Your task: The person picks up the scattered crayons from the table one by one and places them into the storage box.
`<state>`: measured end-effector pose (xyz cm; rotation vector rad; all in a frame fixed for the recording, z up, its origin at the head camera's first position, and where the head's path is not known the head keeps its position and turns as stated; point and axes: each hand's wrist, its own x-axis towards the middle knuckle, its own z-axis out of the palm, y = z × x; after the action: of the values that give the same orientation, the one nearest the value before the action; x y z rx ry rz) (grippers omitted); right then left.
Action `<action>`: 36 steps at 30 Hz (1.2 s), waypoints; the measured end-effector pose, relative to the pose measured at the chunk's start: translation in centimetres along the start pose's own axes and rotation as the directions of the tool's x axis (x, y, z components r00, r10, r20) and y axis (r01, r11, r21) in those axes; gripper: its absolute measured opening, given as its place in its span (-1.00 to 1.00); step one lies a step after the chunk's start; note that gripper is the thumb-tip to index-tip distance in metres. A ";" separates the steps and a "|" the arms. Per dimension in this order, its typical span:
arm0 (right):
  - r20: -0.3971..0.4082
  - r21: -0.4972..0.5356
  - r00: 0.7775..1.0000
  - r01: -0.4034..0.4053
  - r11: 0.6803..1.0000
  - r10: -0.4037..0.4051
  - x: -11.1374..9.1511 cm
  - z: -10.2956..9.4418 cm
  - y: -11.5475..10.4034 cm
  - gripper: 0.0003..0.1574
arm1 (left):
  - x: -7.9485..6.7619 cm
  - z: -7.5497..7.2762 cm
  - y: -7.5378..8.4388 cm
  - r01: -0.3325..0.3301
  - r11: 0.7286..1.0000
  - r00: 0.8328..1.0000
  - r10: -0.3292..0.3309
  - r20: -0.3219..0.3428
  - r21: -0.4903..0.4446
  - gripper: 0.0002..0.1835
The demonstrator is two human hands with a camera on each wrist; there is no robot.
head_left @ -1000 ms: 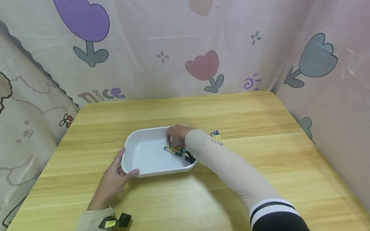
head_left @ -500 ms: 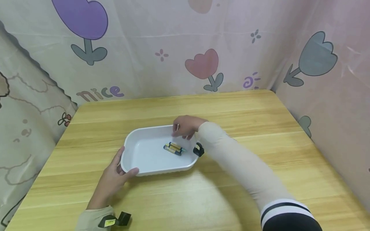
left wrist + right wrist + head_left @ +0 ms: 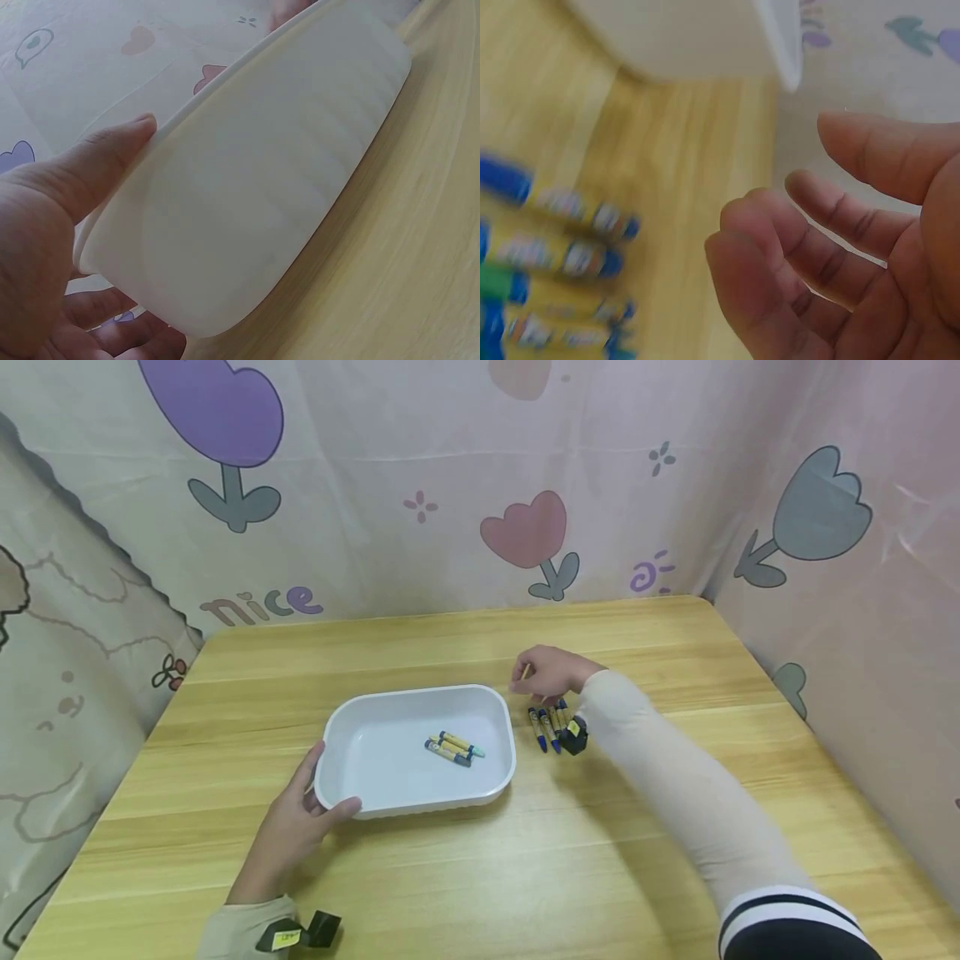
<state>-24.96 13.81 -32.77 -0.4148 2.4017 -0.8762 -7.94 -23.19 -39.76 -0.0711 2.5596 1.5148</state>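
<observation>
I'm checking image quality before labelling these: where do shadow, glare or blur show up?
Head view: a soft shadow lies on the table by the right sleeve, with a pale sheen in front of the tray; left wrist view: dim, the tray's outer wall low in contrast; right wrist view: the crayons look blurred.

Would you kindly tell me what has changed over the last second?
The right hand has moved rightward out of the white tray and is now near the loose crayons on that side, holding nothing. The crayons inside the tray, partly covered before, now show fully. The left hand still grips the tray, which stayed put.
</observation>
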 end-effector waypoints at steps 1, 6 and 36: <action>-0.006 -0.009 1.000 -0.011 1.000 0.011 -0.1 -0.1 0.5 -0.69 | 0.0 0.0 0.0 -0.002 1.000 1.000 0.002 -0.001 0.001 0.17; -0.026 -0.019 0.996 -0.088 0.996 0.087 -0.5 -0.4 3.2 -0.69 | 0.0 0.0 0.0 -0.016 1.000 1.000 0.016 -0.004 -0.003 0.15; 0.053 0.112 0.971 -0.239 0.964 0.235 -1.4 -0.7 7.7 -0.65 | 0.0 0.0 -0.2 -0.031 0.999 1.000 0.031 -0.002 0.016 0.12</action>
<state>-25.02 20.46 -36.93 -0.0947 2.2902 -0.8855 -7.94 -23.27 -39.97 -0.0308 2.5863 1.5053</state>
